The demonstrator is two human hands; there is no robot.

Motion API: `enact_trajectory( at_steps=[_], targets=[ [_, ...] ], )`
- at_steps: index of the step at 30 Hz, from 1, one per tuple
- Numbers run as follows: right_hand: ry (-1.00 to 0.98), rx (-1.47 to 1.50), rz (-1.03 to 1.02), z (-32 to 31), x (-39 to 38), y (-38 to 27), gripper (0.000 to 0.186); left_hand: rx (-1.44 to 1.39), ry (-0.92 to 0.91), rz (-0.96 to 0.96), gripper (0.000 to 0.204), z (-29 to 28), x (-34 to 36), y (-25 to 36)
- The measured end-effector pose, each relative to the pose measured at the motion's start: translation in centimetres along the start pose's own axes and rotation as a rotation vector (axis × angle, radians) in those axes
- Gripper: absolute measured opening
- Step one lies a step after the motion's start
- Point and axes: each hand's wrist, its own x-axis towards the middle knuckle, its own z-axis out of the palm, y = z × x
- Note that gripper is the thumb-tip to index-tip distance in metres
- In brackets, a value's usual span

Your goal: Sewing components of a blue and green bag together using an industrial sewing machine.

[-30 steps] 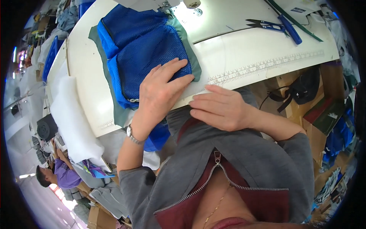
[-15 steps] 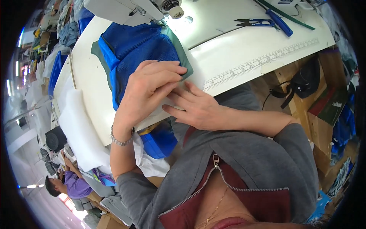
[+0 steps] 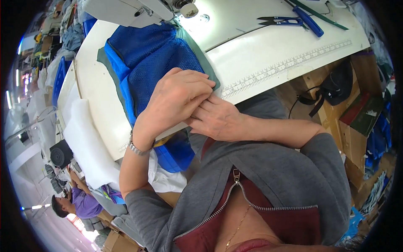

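A blue mesh piece [image 3: 157,59] lies over dark green fabric [image 3: 198,50] on the white sewing table, its far end under the head of a sewing machine [image 3: 126,11]. A dark strip runs along its bright blue left fold. My left hand [image 3: 178,94], with a metal watch at the wrist, rests over the near end of the mesh. Its fingers are closed in a pinch on the green fabric's near right corner. My right hand [image 3: 224,119] meets it there at the table edge, fingers drawn together. Its fingertips are tucked under the left hand, so what they grip is hidden.
Thread snips [image 3: 281,21] and a blue-handled tool [image 3: 308,22] lie at the far right, behind a ruler scale [image 3: 289,67] along the table's front edge. White padding [image 3: 90,143] hangs at the left, near a blue bin [image 3: 174,153]. Another person [image 3: 82,201] works further off.
My left hand has shifted slightly right along the fabric's near edge. My right hand's fingers, spread before, have drawn in under the left. The fabric's near corner has shifted slightly right.
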Motion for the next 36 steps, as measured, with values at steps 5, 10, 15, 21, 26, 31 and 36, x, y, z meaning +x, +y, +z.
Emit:
enact_trajectory(
  at_steps=[5, 10, 15, 21, 26, 31, 36],
  targets=[
    [0.001, 0.019, -0.009, 0.1, -0.1, 0.0, 0.044, 0.016, -0.010, -0.001, 0.007, 0.3, 0.2, 0.1],
    [-0.015, 0.010, -0.003, 0.2, -0.2, 0.1, 0.043, -0.001, -0.052, -0.041, 0.011, 0.3, 0.2, 0.2],
    [-0.034, 0.027, -0.003, 0.3, -0.5, 0.1, 0.046, 0.031, -0.160, -0.140, 0.010, 0.0, 0.9, 0.9],
    [-0.055, 0.090, -0.092, -1.2, -0.3, 0.8, 0.041, 0.021, -0.133, -0.159, 0.010, 0.1, 0.7, 1.3],
    [0.184, 0.320, -0.353, -2.0, -2.2, 2.0, 0.023, 0.073, -0.072, -0.117, 0.010, 0.9, -0.2, 1.6],
    [0.203, 0.128, -0.049, -6.2, -2.1, 5.3, 0.014, 0.158, 0.022, -0.080, 0.011, 2.4, -1.6, 2.4],
    [0.031, -0.092, -0.189, -7.9, -0.3, 7.9, 0.021, 0.134, 0.140, -0.072, 0.014, 3.6, -2.2, 2.5]
  ],
)
